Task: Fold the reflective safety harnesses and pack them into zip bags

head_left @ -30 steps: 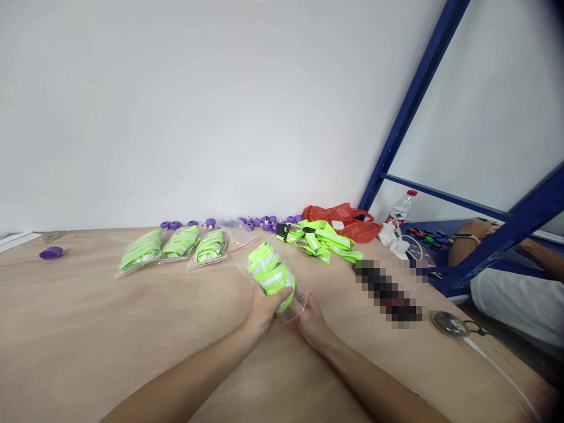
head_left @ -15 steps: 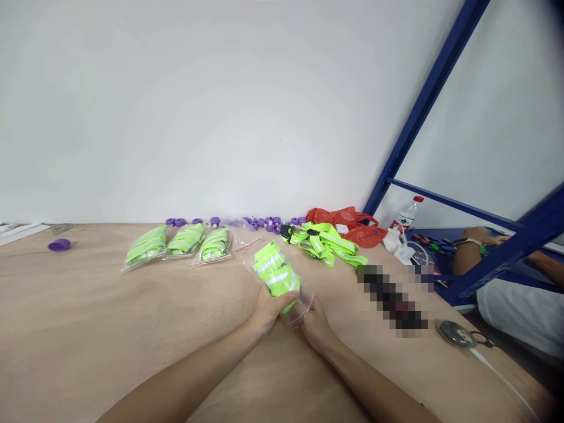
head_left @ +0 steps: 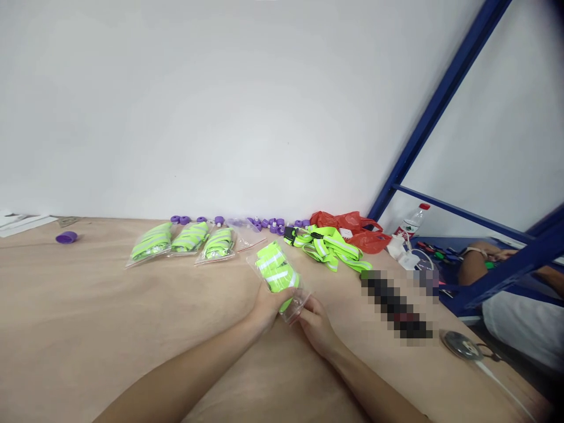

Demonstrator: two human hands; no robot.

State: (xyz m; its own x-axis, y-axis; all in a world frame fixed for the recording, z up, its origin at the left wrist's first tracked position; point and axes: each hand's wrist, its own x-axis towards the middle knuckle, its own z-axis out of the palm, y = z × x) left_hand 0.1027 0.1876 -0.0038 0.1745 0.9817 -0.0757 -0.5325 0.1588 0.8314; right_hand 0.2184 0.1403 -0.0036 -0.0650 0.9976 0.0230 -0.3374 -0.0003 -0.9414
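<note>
A clear zip bag holds a folded neon-yellow reflective strap with silver-white stripes. My left hand is closed around the bag's lower left side, thumb across its front. At the bag's open-looking lower end, the fingers of my right hand pinch the edge with the reddish seal line. Beyond the hands, a loose reflective strap with black buckles lies on the table. Three filled bags, a left one, a middle one and a right one, lie to the left.
An unfilled clear bag lies behind the held one. Several purple caps line the wall; another purple cup is far left. A red plastic bag, a bottle and a blue metal frame stand right, with a seated person's arm beyond.
My right fingers have shifted slightly along the bag's sealing edge, with the hand turned a little. My left hand keeps its grip. The whole view has shifted slightly with the head.
</note>
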